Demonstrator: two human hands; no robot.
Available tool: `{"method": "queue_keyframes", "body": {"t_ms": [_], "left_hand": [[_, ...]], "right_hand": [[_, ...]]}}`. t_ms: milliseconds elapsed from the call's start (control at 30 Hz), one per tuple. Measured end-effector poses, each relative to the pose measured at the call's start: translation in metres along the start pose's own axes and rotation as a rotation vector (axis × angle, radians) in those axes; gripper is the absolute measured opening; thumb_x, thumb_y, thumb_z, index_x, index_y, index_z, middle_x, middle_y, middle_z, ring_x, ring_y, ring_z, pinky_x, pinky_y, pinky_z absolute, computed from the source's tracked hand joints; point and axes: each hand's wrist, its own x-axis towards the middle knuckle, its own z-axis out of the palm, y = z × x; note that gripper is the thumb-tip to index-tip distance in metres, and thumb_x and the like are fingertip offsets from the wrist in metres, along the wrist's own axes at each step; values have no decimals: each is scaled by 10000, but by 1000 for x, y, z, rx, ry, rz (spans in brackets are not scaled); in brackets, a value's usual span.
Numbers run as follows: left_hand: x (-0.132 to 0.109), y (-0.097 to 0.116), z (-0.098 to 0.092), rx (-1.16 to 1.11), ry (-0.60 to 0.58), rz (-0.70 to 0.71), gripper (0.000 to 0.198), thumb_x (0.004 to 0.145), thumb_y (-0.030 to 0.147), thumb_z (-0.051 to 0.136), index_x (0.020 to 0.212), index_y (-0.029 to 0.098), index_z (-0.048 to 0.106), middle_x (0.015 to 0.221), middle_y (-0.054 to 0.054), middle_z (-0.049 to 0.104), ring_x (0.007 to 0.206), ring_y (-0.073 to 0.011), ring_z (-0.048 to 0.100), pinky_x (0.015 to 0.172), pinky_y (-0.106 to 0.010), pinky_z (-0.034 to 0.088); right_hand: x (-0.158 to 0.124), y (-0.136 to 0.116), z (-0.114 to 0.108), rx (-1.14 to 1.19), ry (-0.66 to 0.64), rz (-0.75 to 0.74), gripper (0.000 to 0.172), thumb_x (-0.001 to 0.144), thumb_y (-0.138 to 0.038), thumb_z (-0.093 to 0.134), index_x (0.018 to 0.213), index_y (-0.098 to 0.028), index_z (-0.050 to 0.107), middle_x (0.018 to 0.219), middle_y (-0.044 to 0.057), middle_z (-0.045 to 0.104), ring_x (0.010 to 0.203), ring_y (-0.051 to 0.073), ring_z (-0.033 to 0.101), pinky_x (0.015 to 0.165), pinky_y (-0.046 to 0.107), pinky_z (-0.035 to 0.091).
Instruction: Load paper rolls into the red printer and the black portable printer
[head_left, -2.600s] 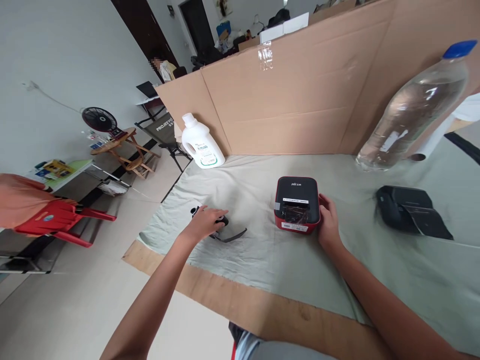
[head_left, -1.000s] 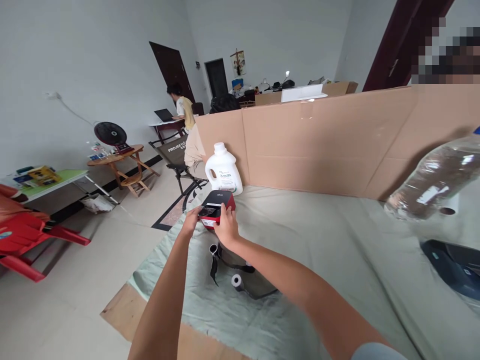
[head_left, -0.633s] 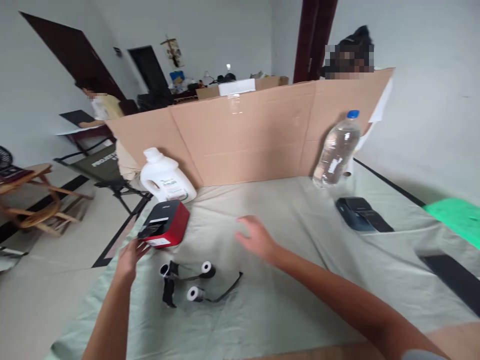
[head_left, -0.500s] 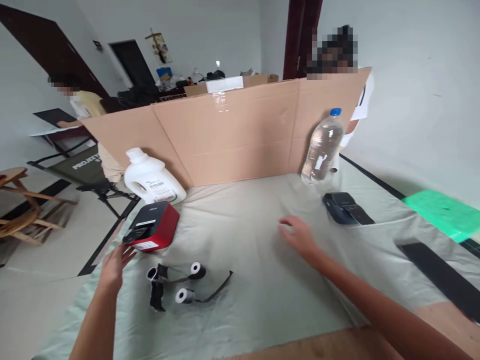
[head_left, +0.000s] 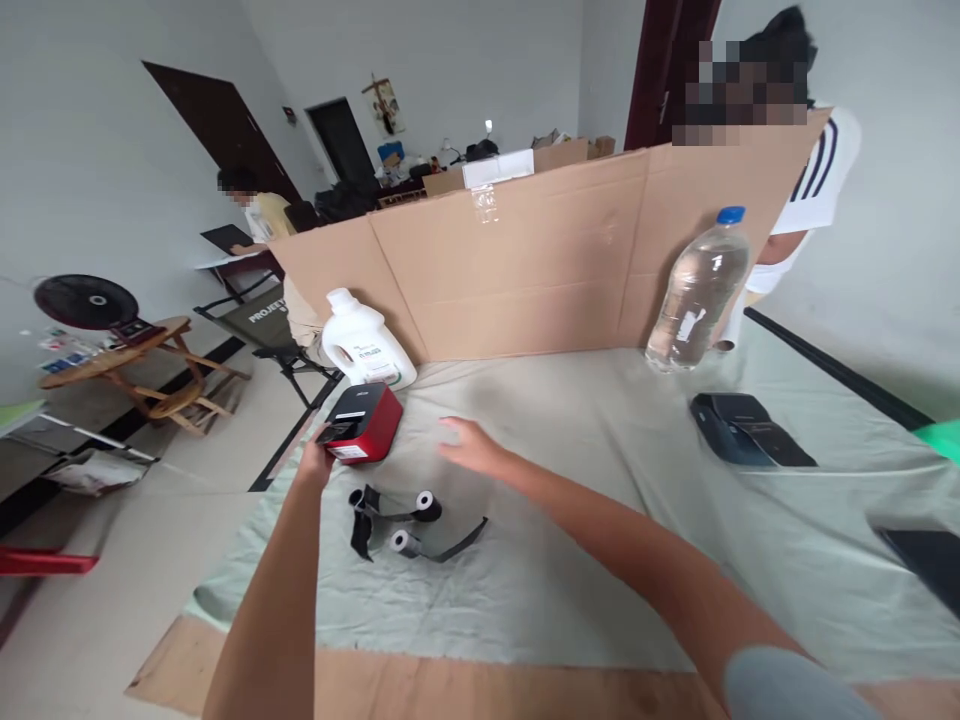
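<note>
A red and black box-shaped machine, which looks like a label printer (head_left: 375,430), sits at the left of the cloth-covered table. My left hand (head_left: 316,460) is at its front left corner; the fingers are mostly hidden against it, so I cannot tell how they are set. To the right of the printer, my right hand (head_left: 472,447) hovers over the cloth, fingers apart and holding nothing. In front of the printer lie ribbon rolls: one ribbon roll (head_left: 427,505) and another (head_left: 406,543) with black tails, plus a crumpled dark ribbon piece (head_left: 361,530).
A white jug (head_left: 367,340) stands behind the printer. A cardboard panel (head_left: 517,270) closes off the back, with a water bottle (head_left: 697,295) before it. A dark device (head_left: 746,430) and a black flat object (head_left: 926,560) lie at right. Two people are beyond the panel.
My right hand has swung left from mid-table towards the printer. My left hand has come up against the printer's front left corner. The view has turned left.
</note>
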Motion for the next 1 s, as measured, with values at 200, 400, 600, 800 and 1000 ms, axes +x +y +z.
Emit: {"method": "queue_keyframes", "body": {"t_ms": [200, 400, 600, 800, 1000], "left_hand": [[1, -3, -6, -68, -63, 11, 228, 838, 251, 612, 1015, 145, 710, 712, -7, 705, 657, -168, 663, 607, -228, 504], [-5, -3, -8, -48, -108, 23, 313, 832, 322, 661, 1083, 144, 719, 807, -24, 742, 701, -176, 679, 610, -228, 491], [-17, -14, 1, -24, -205, 40, 413, 806, 335, 663, 1175, 160, 721, 1016, -41, 779, 925, -212, 709, 721, -242, 518], [-29, -23, 15, -57, -261, 66, 422, 798, 337, 668, 1179, 167, 731, 1099, -38, 774, 1048, -226, 691, 821, -255, 525], [-33, -18, 19, -61, -226, 16, 314, 835, 303, 631, 1088, 148, 735, 958, -35, 777, 922, -213, 705, 782, -264, 529]], "right_hand": [[97, -42, 120, -33, -191, 138, 1407, 573, -434, 950, 1621, 59, 151, 1661, 376, 155, 1559, 458, 228, 1216, 551, 318], [109, -47, 159, -65, -52, 205, 1385, 707, -556, 846, 1590, 144, 41, 1645, 430, 45, 1570, 514, 77, 1234, 640, 192], [78, -35, 149, -158, 27, 168, 1163, 840, -449, 741, 1557, 200, 95, 1635, 438, 99, 1560, 522, 126, 1241, 630, 171], [71, -28, 130, -156, 20, 176, 1109, 851, -386, 723, 1556, 195, 95, 1643, 425, 107, 1569, 501, 116, 1245, 621, 173], [44, -17, 93, -2, 23, 163, 1042, 870, -513, 690, 1639, -27, 182, 1695, 266, 223, 1582, 401, 203, 1258, 539, 257]]}}
